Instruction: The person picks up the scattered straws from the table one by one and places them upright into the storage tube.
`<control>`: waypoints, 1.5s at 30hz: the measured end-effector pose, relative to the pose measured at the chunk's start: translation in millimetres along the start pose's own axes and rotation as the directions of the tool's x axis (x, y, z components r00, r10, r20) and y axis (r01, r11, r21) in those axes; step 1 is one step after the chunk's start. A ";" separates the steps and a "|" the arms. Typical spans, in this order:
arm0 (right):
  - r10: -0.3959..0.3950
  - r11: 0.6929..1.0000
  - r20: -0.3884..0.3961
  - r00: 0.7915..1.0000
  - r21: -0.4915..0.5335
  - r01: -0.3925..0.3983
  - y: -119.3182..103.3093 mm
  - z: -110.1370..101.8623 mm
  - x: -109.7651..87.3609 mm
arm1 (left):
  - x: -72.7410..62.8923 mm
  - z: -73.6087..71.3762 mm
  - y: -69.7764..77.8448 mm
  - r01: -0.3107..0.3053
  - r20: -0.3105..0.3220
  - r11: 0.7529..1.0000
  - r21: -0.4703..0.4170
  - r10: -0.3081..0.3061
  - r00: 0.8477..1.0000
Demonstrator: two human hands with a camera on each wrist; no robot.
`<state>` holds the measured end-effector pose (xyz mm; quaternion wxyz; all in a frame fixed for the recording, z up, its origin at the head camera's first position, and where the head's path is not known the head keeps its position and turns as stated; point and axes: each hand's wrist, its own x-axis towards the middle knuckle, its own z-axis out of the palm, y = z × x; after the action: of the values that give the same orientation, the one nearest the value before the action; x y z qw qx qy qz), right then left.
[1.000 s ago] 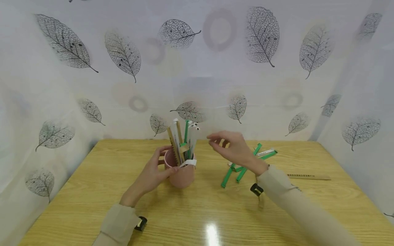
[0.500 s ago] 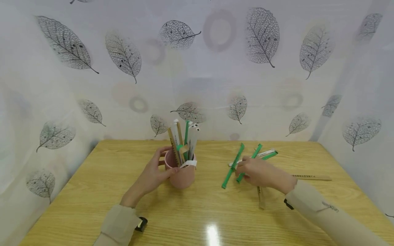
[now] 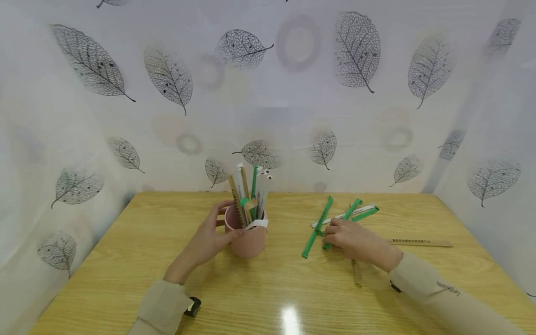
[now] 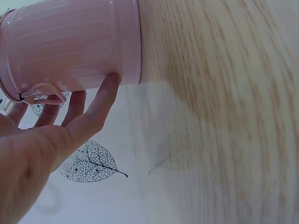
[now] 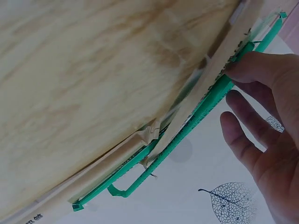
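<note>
1. Nearest, a brown stick is laid on the table, with its far end hidden by the right hand.
2. Under that hand, a green stick seems to be pinched by thumb and finger. This is hidden in the head view, but in the right wrist view the tips are seen on green paper. The other fingers are spread apart, maybe so nearby sticks are not bumped.
3. The pink cup is stood upright on the table and gripped by the left hand, likely so it is not tipped by the tall sticks leaning inside.
4. A small handle is shown only in the left wrist view; the cup's inside is shown only from the head.
5. Farther back, a white stick is crossed by green ones.
6. Farthest, a leaf cloth is hung.
</note>
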<state>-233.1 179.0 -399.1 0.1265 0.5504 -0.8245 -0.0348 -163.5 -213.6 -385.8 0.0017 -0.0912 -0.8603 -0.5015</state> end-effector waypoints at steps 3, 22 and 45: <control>0.004 1.000 0.007 1.000 0.011 -0.004 -0.1 1.2 0.1 | -0.1 0.4 0.4 -0.003 -0.001 1.000 0.000 0.003 1.000; -0.033 0.978 -0.507 0.861 0.161 0.133 3.0 -23.5 19.8 | 0.0 0.5 0.1 -0.014 -0.006 1.000 0.018 0.014 1.000; 0.178 0.937 -0.783 0.596 0.319 0.139 20.2 -65.7 58.1 | 0.0 0.3 -2.0 -0.036 -0.020 0.999 0.020 0.036 0.999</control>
<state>-256.1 139.0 -321.9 0.3847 0.5106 -0.6775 0.3638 -163.8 -214.3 -387.7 0.0207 -0.1016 -0.8634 -0.4938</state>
